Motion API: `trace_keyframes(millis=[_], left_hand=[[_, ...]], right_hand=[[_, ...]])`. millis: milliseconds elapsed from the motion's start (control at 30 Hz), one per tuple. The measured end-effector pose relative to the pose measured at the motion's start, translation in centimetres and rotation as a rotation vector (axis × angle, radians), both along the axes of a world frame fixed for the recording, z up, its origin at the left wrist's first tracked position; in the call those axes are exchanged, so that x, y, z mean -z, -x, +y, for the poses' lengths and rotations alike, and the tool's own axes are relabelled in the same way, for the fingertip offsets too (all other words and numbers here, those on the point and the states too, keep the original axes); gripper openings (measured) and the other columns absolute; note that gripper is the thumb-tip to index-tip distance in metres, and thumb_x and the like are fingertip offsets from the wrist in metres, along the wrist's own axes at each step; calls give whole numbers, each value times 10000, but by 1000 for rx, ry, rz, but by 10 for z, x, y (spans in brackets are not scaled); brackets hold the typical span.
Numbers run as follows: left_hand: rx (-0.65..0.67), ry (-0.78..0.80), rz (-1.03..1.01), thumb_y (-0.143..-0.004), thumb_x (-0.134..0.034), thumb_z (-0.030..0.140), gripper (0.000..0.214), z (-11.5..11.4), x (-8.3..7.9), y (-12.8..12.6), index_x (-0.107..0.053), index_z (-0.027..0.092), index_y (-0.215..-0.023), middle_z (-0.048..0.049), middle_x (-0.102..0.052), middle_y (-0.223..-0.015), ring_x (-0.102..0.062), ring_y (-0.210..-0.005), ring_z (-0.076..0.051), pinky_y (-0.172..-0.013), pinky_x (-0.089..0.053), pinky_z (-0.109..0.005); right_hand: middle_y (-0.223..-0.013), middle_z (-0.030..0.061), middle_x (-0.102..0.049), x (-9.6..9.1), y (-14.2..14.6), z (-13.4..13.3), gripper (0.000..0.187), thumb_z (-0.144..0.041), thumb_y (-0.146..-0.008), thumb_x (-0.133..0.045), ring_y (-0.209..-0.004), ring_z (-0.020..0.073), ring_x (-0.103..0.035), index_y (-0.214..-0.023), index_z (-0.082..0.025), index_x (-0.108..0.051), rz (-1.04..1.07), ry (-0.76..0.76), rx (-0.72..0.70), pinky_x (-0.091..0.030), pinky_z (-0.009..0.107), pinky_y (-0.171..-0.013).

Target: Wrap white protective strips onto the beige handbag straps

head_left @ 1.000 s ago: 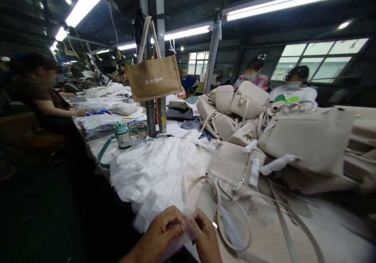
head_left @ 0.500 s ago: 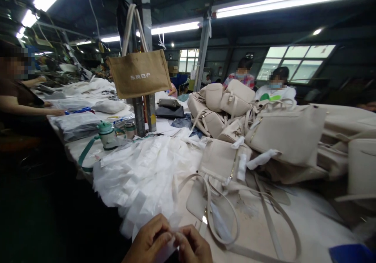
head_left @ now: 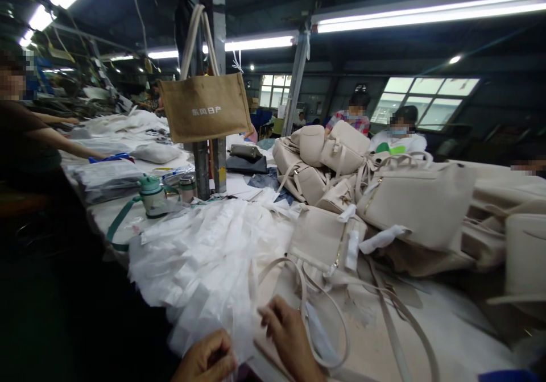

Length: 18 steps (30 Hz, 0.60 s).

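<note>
Hands now parted: half a second ago they met over a thin white sheet; right hand (head_left: pixel 292 336) has since lifted away from left hand (head_left: pixel 209 356). Right: fingers apart, loosely bent, strap loop (head_left: pixel 347 333) just beside it on the right. Left: low at the near edge, fingers curled toward thumb; cannot tell whether it pinches anything. White sheets (head_left: pixel 213 251) heaped just beyond both hands, spilling over the table's left edge. Small beige bag (head_left: pixel 318 237) lies right of them, behind the straps. Bag heap (head_left: pixel 413 206) fills the right, partly hiding a plaid-shirted co-worker (head_left: pixel 362 124). Green-lidded bottle (head_left: pixel 152 200) and cup (head_left: pixel 187 189) border the sheets' far side. Post (head_left: pixel 219 169) with hanging brown tote (head_left: pixel 205 109) blocks the far middle. Left: co-worker's arm (head_left: pixel 63 140) over wrapped stacks (head_left: pixel 106 183).
</note>
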<state>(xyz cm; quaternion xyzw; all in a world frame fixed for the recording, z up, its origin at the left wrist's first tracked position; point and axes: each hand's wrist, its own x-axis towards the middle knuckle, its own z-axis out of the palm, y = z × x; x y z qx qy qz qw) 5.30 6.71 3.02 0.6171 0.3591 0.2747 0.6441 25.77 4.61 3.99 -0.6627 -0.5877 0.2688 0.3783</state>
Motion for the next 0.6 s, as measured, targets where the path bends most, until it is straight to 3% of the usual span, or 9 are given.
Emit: trace_keyframes(millis=[67,167,267,333,433,533,600], left_hand=[[-39,-47,30,-785,-586,616,445,1,-3,4,-477,196,-685,38,-386,-661,-372,-635,-134,-593,-299,-263],[-38,-160,67,-838,-527,585,417,2,-13,7,-484,196,-695,24,-410,-694,-405,-663,-148,-622,-314,-269],[15,-285,99,-891,-467,530,376,4,-25,11,-510,195,-726,0,-468,-747,-466,-718,-167,-672,-339,-276],[37,-336,124,-916,-444,488,344,6,-31,14,-527,197,-751,-11,-496,-779,-494,-752,-174,-698,-350,-277],[24,-383,139,-933,-435,442,309,8,-35,19,-540,199,-772,-15,-515,-796,-517,-770,-174,-710,-363,-271],[24,-424,153,-948,-431,405,286,8,-37,23,-559,200,-793,-19,-535,-816,-541,-791,-172,-729,-382,-264],[24,-461,175,-957,-429,381,272,7,-38,24,-576,202,-814,-21,-548,-838,-554,-812,-170,-748,-393,-259]], right_hand=[[-863,62,-690,-8,-23,28,214,-260,-952,-414,-816,190,-634,-936,-186,-614,-424,-146,81,-471,275,-717],[-1211,141,-617,-9,-44,70,349,-107,-892,-459,-1179,283,-502,-1221,-177,-552,-661,-196,12,-348,433,-1011],[-1111,160,-651,-2,-50,95,363,-41,-856,-450,-1153,312,-500,-1178,-148,-581,-802,-175,-66,-234,523,-1072],[-955,146,-676,2,-51,98,305,-26,-851,-431,-1034,303,-551,-1060,-136,-624,-866,-152,-113,-246,515,-1055],[-858,108,-664,0,-56,85,252,-39,-858,-432,-914,271,-586,-902,-179,-637,-909,-114,-177,-381,402,-905],[-878,82,-649,-12,-69,56,273,-10,-838,-416,-738,205,-610,-895,-199,-605,-910,-59,-168,-397,285,-639],[-887,69,-650,-25,-81,30,295,1,-835,-390,-649,166,-611,-950,-197,-577,-854,-15,-143,-383,255,-571]])
